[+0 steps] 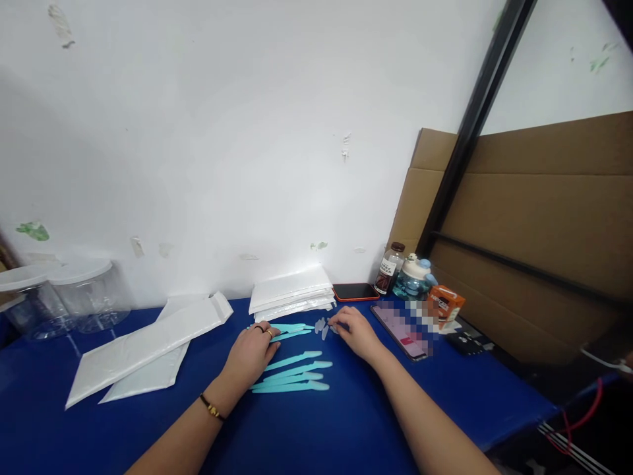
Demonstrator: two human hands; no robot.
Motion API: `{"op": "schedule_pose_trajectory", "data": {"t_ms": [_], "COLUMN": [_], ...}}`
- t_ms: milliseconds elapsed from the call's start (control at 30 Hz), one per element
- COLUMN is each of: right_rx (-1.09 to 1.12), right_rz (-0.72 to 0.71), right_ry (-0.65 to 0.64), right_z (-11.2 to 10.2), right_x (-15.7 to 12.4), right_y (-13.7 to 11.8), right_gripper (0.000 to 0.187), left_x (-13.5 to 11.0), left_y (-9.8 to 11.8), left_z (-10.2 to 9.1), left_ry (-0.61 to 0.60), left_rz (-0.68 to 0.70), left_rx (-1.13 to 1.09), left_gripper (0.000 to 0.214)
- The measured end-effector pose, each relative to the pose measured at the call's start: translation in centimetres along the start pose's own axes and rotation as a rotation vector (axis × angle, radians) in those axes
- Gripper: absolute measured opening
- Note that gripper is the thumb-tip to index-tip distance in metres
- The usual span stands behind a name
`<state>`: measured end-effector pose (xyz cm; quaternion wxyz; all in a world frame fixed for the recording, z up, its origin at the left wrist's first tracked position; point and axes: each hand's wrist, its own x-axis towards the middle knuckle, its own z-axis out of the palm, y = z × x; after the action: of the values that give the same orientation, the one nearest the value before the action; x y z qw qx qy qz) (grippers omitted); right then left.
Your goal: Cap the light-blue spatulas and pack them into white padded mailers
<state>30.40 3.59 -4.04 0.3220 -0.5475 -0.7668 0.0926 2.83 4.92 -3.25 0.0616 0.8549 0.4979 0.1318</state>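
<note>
My left hand (252, 351), with rings and a bracelet, closes its fingers and thumb on an eyebrow razor at the left end of a small pile of turquoise eyebrow razors (293, 328). Nearer to me, several more eyebrow razors (297, 378) lie roughly side by side, their pale capped ends pointing right. Small translucent blade caps (324, 328) are scattered just right of the pile. Over them, the fingertips of my right hand (357, 332) pinch together at a blade cap, mostly hidden by the fingers.
White padded mailers lie at left (153, 349) and stacked (291, 293) by the wall. Clear lidded jars (91, 297) stand far left. On the right are an orange-edged phone (356, 291), another phone (399, 331), a brown-capped bottle (389, 269), a water bottle (413, 280) and an orange box (448, 307).
</note>
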Motion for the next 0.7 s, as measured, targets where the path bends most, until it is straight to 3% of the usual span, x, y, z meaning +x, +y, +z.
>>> {"op": "schedule_pose_trajectory", "data": {"t_ms": [133, 267, 433, 533, 700], "right_rx": [-0.192, -0.265, -0.233, -0.138, -0.014], "right_rz": [-0.055, -0.096, -0.149, -0.143, -0.102], "right_ry": [-0.134, -0.168, -0.166, -0.177, -0.235], "right_z": [0.4, 0.6, 0.6, 0.7, 0.9], "right_x": [0.1, 0.1, -0.2, -0.4, -0.4], "right_y": [-0.3, -1.0, -1.9, -2.3, -2.1], "right_gripper": [0.016, 0.009, 0.016, 0.026, 0.028], "left_x": [0.0, 0.0, -0.2, -0.3, -0.5], "left_y": [0.4, 0.5, -0.1, -0.2, -0.1], "left_z": [-0.5, -0.6, -0.1, 0.0, -0.2], "left_ry": [-0.013, -0.032, -0.075, -0.091, -0.088], "left_rz": [0.006, -0.017, -0.073, -0.084, -0.070], "left_rx": [0.031, -0.025, -0.132, -0.157, -0.171], "left_gripper": [0.027, 0.017, 0.013, 0.013, 0.012]}}
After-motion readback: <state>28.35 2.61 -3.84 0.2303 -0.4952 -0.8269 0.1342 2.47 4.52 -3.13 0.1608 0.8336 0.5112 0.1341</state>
